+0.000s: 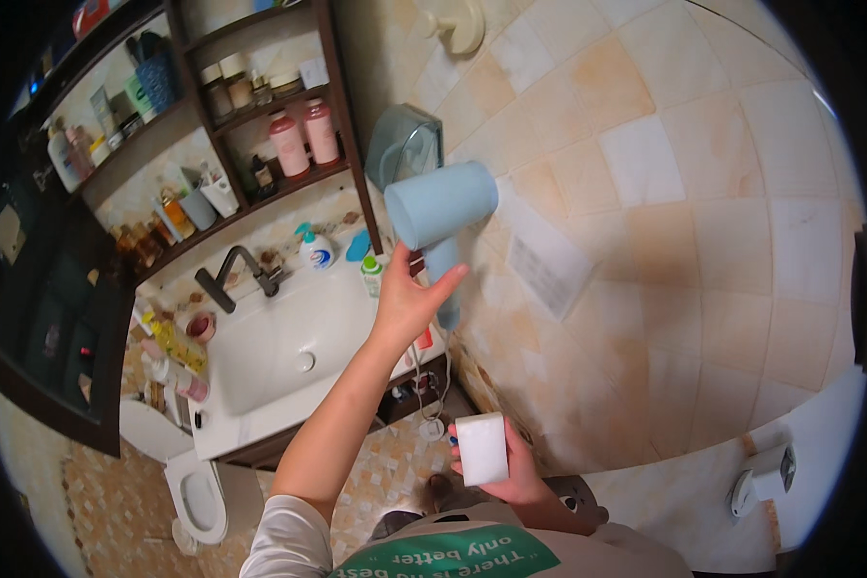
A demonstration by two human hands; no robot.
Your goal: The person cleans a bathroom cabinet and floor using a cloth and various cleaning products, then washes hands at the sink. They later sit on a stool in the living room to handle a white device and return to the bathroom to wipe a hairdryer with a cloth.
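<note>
A light blue hair dryer (438, 204) hangs at the wall beside the cabinet, its barrel lying sideways and its handle pointing down. My left hand (407, 301) is raised at the handle with thumb and forefinger spread apart. The other fingers are partly hidden, and I cannot tell if the hand touches the dryer. Low in front of my body, my right hand (522, 467) grips a white rectangular block (483, 450) with rounded corners. Its broad face is turned up, and its exact kind does not show.
Left of my arm is a white washbasin (265, 356) with a dark faucet (231, 277), pump bottle (314, 248) and yellow bottle (175, 344). Above are shelves with pink bottles (288, 146) and an open dark cabinet door (48, 289). A toilet (202, 501) stands lower left; tiled wall (645, 231) right.
</note>
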